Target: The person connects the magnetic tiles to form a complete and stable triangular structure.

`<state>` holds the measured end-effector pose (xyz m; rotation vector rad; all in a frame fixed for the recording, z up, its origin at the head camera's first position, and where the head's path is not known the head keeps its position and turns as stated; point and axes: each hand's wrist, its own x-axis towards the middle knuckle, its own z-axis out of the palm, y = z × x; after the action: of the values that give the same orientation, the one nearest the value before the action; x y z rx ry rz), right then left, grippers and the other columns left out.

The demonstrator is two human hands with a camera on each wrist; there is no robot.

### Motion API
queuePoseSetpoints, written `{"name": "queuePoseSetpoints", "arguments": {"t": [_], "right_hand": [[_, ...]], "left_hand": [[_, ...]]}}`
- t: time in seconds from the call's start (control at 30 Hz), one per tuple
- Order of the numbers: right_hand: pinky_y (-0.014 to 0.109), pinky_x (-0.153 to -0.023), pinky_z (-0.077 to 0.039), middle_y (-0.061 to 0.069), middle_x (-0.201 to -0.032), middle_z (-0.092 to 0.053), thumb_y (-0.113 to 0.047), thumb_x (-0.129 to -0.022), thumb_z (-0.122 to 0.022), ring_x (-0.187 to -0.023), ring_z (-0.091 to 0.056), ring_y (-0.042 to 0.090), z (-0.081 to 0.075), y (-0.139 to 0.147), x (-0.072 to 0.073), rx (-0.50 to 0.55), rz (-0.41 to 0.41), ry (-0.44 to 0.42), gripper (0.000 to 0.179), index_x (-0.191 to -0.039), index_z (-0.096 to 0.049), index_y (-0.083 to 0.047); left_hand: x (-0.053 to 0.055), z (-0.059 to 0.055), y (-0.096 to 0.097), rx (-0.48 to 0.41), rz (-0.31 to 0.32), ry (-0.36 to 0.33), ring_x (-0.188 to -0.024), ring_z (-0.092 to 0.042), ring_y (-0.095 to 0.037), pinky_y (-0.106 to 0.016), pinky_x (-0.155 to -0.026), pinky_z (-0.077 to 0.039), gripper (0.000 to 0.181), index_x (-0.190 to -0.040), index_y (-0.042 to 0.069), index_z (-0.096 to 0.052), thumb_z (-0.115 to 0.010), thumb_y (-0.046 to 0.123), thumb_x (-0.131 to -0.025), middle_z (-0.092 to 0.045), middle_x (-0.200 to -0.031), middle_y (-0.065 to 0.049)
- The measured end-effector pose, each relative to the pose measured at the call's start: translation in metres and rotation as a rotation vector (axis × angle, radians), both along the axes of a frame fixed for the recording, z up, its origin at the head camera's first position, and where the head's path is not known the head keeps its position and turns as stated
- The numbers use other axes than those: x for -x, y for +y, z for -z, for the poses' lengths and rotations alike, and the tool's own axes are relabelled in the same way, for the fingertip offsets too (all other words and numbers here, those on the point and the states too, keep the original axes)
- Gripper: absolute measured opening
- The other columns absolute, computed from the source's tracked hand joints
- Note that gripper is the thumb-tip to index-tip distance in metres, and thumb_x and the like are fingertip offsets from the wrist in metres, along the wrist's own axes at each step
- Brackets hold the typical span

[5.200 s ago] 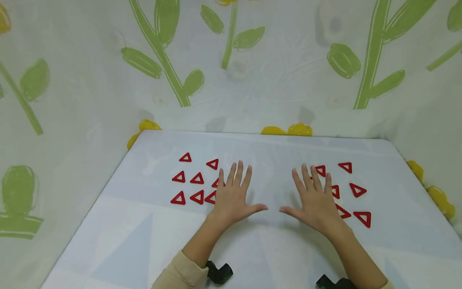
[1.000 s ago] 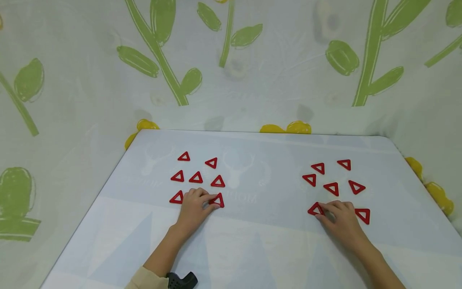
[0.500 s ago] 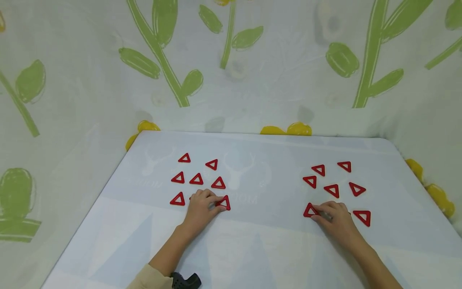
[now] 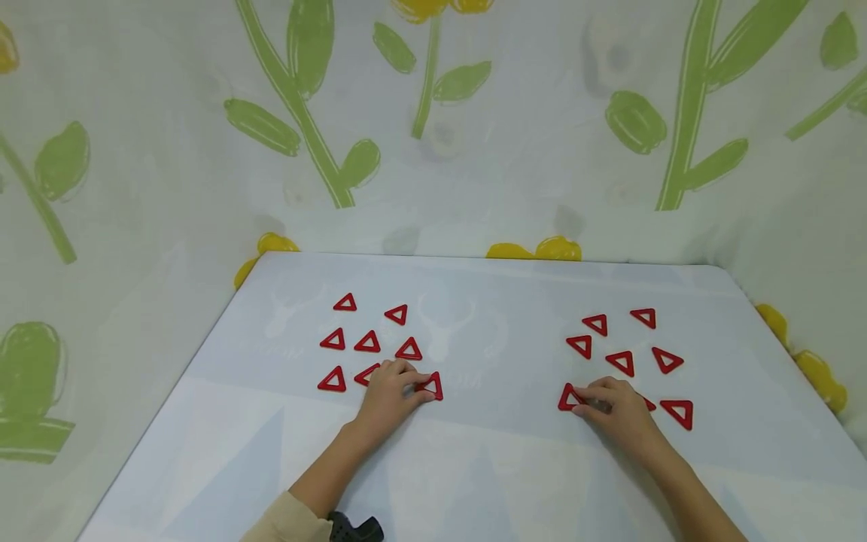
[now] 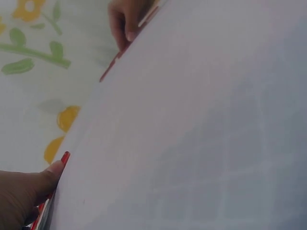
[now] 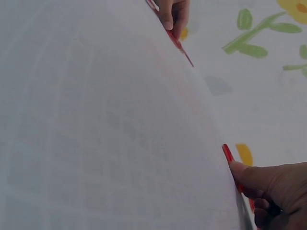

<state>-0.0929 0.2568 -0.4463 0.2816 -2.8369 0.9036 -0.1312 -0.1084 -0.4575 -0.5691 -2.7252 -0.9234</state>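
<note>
Between thumb and fingers, my left hand (image 4: 391, 397) pinches a red triangle frame (image 4: 439, 387) by its left corner. Across from it, my right hand (image 4: 618, 415) pinches another red triangle frame (image 4: 564, 397) by its right side. Both pieces are low at the table surface, a gap apart; whether they touch it I cannot tell. Under the left hand's knuckles a red triangle (image 4: 366, 374) is partly covered. Behind the right hand's fingers another red triangle (image 4: 648, 404) shows only a corner. In the left wrist view, the left thumb (image 5: 45, 177) presses on its piece's edge.
Several loose red triangles (image 4: 367, 342) lie in rough rows on the left of the white table (image 4: 488, 467). Several more red triangles (image 4: 621, 363) lie scattered on the right. A wall covering (image 4: 501, 173) with printed plants stands behind the table's far edge.
Earlier, both hands were spread flat, holding nothing. Since a second ago, the left hand has shifted its triangle rightward and the right hand its triangle leftward, narrowing the gap between them.
</note>
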Motion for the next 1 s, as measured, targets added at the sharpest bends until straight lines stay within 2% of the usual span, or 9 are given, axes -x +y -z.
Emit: {"name": "queuePoseSetpoints", "arguments": {"t": [0.23, 0.4, 0.67, 1.0], "right_hand": [[0.022, -0.066, -0.047, 0.002, -0.091, -0.063, -0.01, -0.074, -0.078, -0.084, -0.053, 0.018, -0.003, -0.005, 0.005, 0.017, -0.02, -0.048, 0.029, -0.102, -0.074, -0.004], [0.021, -0.068, -0.048, 0.001, -0.091, -0.063, -0.013, -0.075, -0.079, -0.085, -0.055, 0.017, -0.003, -0.01, 0.008, 0.044, -0.034, -0.075, 0.029, -0.103, -0.074, -0.005], [0.022, -0.07, -0.05, 0.001, -0.093, -0.063, -0.015, -0.077, -0.077, -0.09, -0.057, 0.02, -0.001, -0.019, 0.012, 0.058, -0.039, -0.124, 0.03, -0.106, -0.073, -0.007], [0.022, -0.07, -0.047, 0.001, -0.093, -0.062, -0.017, -0.079, -0.076, -0.089, -0.053, 0.019, -0.004, -0.029, 0.019, 0.089, -0.064, -0.162, 0.031, -0.108, -0.072, -0.006]], "left_hand": [[0.006, 0.001, 0.01, -0.008, 0.043, -0.017, -0.09, -0.051, -0.015, -0.036, -0.08, -0.042, 0.03, -0.102, 0.014, -0.075, -0.08, 0.024, -0.074, -0.058, -0.088, 0.004], [0.006, -0.001, 0.016, -0.041, 0.072, -0.064, -0.088, -0.051, -0.015, -0.035, -0.079, -0.041, 0.03, -0.103, 0.014, -0.075, -0.079, 0.023, -0.075, -0.057, -0.087, 0.004], [0.009, 0.005, 0.024, -0.061, 0.088, -0.11, -0.089, -0.051, -0.014, -0.035, -0.08, -0.041, 0.03, -0.104, 0.015, -0.075, -0.079, 0.024, -0.076, -0.057, -0.088, 0.004], [0.011, 0.003, 0.038, -0.096, 0.146, -0.114, -0.085, -0.051, -0.013, -0.03, -0.076, -0.041, 0.029, -0.105, 0.013, -0.074, -0.077, 0.023, -0.078, -0.058, -0.091, 0.003]]}}
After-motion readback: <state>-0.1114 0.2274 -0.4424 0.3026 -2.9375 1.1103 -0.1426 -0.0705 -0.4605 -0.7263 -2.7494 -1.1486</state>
